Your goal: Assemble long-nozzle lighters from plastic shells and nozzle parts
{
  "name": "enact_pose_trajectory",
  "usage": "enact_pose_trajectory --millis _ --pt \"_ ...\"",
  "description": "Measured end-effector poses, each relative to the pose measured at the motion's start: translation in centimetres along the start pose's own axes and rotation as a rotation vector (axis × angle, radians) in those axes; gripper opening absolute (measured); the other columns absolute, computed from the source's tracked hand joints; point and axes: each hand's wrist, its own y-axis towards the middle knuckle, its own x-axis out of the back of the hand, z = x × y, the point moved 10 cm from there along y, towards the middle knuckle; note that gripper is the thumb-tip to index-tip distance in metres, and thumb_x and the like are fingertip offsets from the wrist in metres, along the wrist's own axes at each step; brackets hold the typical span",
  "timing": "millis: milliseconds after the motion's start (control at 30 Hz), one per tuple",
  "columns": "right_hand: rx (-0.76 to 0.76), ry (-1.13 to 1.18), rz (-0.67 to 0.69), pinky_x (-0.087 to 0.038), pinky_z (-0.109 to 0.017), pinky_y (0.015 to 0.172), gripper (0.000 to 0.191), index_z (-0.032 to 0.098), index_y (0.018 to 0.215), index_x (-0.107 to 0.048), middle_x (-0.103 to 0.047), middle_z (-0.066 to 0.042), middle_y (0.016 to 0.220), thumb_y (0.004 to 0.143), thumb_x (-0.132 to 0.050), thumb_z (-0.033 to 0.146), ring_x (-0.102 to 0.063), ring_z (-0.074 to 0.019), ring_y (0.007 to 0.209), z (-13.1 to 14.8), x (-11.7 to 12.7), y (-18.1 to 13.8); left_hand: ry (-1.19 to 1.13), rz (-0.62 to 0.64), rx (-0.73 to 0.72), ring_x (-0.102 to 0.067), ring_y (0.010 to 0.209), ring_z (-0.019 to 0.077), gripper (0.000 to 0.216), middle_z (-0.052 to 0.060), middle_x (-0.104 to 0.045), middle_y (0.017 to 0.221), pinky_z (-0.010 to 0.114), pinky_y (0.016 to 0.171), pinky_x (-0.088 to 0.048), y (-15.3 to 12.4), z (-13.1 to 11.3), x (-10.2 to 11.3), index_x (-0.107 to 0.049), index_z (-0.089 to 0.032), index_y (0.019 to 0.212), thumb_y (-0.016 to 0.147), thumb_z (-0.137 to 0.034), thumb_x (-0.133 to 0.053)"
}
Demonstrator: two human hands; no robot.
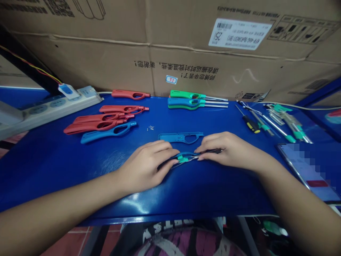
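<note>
My left hand (pixel 147 165) and my right hand (pixel 229 149) meet at the middle of the blue table (pixel 53 167), both closed on a blue lighter body (pixel 186 156) with a green trigger and a metal tube. The left fingers pinch its handle end, the right fingers grip the metal tube end. Just behind my hands lies a blue half shell (pixel 181 137), flat on the table.
Red and blue lighter shells (pixel 103 122) lie at the left, finished green and blue lighters (pixel 194 99) at the back. A yellow-handled screwdriver (pixel 249 122) and inner parts (pixel 282 121) lie right, with a phone (pixel 309 170). A power strip (pixel 53 106) and cardboard boxes (pixel 170 46) are behind.
</note>
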Motion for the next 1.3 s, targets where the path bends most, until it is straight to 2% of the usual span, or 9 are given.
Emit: enact_pose_trajectory --millis 167,267,433,533,633,800,967,1167,1300 --pt "0.019 -0.020 0.035 -0.050 -0.028 0.080 0.019 0.022 0.107 -0.077 -0.075 -0.004 0.101 0.096 -0.065 0.033 -0.069 -0.0165 0.091 0.3 -0.6 0.0 0.168 -0.026 -0.130 -0.063 0.082 0.0215 0.022 0.010 -0.070 0.095 0.036 0.074 -0.054 0.0 -1.4 0.4 -0.069 -0.008 0.113 0.099 -0.019 -0.056" --pt "0.038 -0.069 0.030 -0.049 -0.030 0.081 0.021 0.021 0.107 -0.075 -0.073 -0.005 0.100 0.099 -0.061 0.034 -0.067 -0.0178 0.093 0.8 -0.7 0.0 0.156 -0.038 -0.126 -0.063 0.082 0.0210 0.021 0.010 -0.070 0.094 0.035 0.074 -0.055 0.0 -1.3 0.6 -0.069 -0.008 0.112 0.099 -0.018 -0.056" --pt "0.083 -0.119 0.008 -0.049 -0.032 0.083 0.022 0.019 0.108 -0.072 -0.070 -0.006 0.099 0.101 -0.056 0.032 -0.064 -0.0189 0.094 1.3 -0.4 0.0 0.027 -0.025 -0.032 -0.064 0.086 0.0201 0.022 0.010 -0.070 0.095 0.033 0.076 -0.055 0.0 0.0 0.5 -0.069 -0.009 0.115 0.099 -0.019 -0.057" --pt "0.098 -0.157 -0.041 -0.049 -0.034 0.085 0.019 0.018 0.106 -0.072 -0.068 -0.009 0.105 0.100 -0.057 0.028 -0.062 -0.0202 0.097 1.1 0.0 0.0 -0.092 -0.056 0.084 -0.066 0.085 0.0178 0.020 0.008 -0.071 0.095 0.030 0.075 -0.055 0.1 1.2 0.8 -0.072 -0.012 0.111 0.098 -0.021 -0.060" --pt "0.122 -0.179 -0.051 -0.048 -0.035 0.085 0.017 0.020 0.105 -0.072 -0.068 -0.008 0.103 0.100 -0.058 0.027 -0.062 -0.0198 0.094 1.1 0.1 0.1 -0.189 -0.058 0.184 -0.068 0.083 0.0164 0.018 0.006 -0.073 0.095 0.028 0.074 -0.054 0.2 2.1 0.6 -0.074 -0.015 0.108 0.097 -0.023 -0.062" --pt "0.121 -0.136 -0.077 -0.048 -0.035 0.086 0.013 0.020 0.104 -0.069 -0.072 -0.007 0.098 0.097 -0.063 0.029 -0.064 -0.0197 0.092 1.3 0.5 0.3 -0.213 -0.059 0.212 -0.068 0.084 0.0174 0.018 0.006 -0.074 0.095 0.030 0.075 -0.055 0.1 2.4 0.5 -0.074 -0.016 0.107 0.096 -0.024 -0.062" --pt "0.171 -0.133 -0.147 -0.053 -0.030 0.081 0.020 0.020 0.111 -0.072 -0.074 -0.008 0.103 0.101 -0.056 0.025 -0.069 -0.0179 0.092 1.9 1.4 0.0 -0.264 -0.109 0.273 -0.068 0.084 0.0170 0.016 0.005 -0.074 0.093 0.029 0.076 -0.053 0.1 3.1 1.1 -0.075 -0.017 0.104 0.095 -0.023 -0.064" --pt "0.198 -0.229 -0.210 -0.053 -0.032 0.078 0.029 0.021 0.120 -0.073 -0.074 -0.010 0.108 0.101 -0.051 0.019 -0.069 -0.0196 0.095 2.2 1.9 -0.5 -0.437 -0.115 0.499 -0.065 0.071 0.0155 0.019 0.003 -0.073 0.081 0.026 0.063 -0.049 -0.3 5.3 0.5 -0.077 -0.016 0.090 0.090 -0.032 -0.068" --pt "0.169 -0.166 -0.207 -0.054 -0.030 0.078 0.028 0.022 0.120 -0.072 -0.074 -0.009 0.105 0.103 -0.051 0.021 -0.068 -0.0178 0.094 2.1 1.8 -0.4 -0.384 -0.138 0.456 -0.065 0.075 0.0159 0.017 0.003 -0.073 0.084 0.027 0.067 -0.050 -0.2 4.9 0.8 -0.078 -0.017 0.093 0.091 -0.030 -0.068"
